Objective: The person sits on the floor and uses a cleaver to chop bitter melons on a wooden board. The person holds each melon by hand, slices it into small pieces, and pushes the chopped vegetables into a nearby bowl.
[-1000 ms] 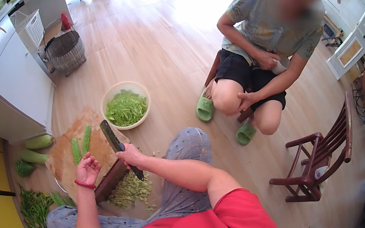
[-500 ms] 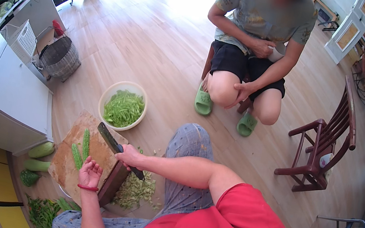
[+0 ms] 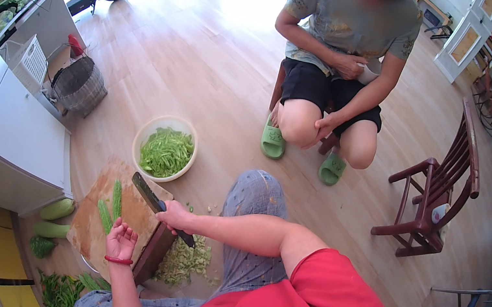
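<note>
Bitter melon pcs [image 3: 117,198], qty 2, lie on chopping brd [image 3: 88,234], long axes approx. fore-aft, just beyond & slightly L of nearer L hand [image 3: 123,240] (empty, fingers half-curled), L of R hand [image 3: 175,215], closed round dark knife [image 3: 147,191].

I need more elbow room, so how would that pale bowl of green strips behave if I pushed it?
The bowl would probably slide rather than tip, being broad and set flat on a smooth-looking floor. The green strips may shift, since they're heaped loosely, but few should spill, as they seem to sit within the rim.
</note>
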Action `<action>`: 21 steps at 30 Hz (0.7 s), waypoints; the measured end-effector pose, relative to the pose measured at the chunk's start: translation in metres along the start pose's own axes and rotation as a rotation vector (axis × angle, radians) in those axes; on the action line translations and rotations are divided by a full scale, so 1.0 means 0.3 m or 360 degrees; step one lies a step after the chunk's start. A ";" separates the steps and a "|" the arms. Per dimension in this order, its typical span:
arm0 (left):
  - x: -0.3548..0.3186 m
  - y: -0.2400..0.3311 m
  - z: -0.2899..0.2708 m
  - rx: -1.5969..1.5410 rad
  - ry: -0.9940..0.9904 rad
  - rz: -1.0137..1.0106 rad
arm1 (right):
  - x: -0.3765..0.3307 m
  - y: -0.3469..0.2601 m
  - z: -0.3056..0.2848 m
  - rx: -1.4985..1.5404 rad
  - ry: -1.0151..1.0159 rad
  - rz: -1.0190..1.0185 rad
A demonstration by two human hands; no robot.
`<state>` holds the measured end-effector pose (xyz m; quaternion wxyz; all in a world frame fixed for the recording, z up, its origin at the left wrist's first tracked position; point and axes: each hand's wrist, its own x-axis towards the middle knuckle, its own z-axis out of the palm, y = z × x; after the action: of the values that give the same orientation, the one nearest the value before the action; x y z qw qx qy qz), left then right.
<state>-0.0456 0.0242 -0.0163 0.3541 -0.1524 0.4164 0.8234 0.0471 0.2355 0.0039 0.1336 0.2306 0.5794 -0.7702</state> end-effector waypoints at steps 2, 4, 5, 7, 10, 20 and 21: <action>0.012 0.004 0.000 -0.0007 -0.0004 0.0007 | 0.007 -0.006 -0.002 -0.0006 -0.0009 -0.0017; 0.017 -0.002 -0.003 -0.0015 -0.0002 0.0001 | 0.010 0.002 -0.004 -0.0008 -0.0013 -0.0021; 0.016 -0.003 -0.005 -0.0014 -0.0005 -0.0002 | 0.013 0.008 -0.005 -0.0006 -0.0021 -0.0009; 0.014 -0.004 -0.007 -0.0011 -0.0008 -0.0003 | 0.012 0.010 -0.004 -0.0002 -0.0030 0.0002; 0.013 0.001 -0.004 0.0003 -0.0027 -0.0002 | 0.007 -0.001 -0.006 -0.0015 -0.0014 -0.0008; 0.007 0.003 -0.003 -0.0028 -0.0064 -0.0003 | 0.008 0.007 -0.008 -0.0008 -0.0015 -0.0005; 0.005 0.003 0.000 -0.0031 -0.0064 -0.0002 | 0.007 0.005 -0.009 -0.0021 -0.0014 0.0001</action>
<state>-0.0474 0.0245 -0.0166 0.3615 -0.1394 0.4011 0.8301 0.0466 0.2377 0.0012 0.1377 0.2264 0.5838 -0.7674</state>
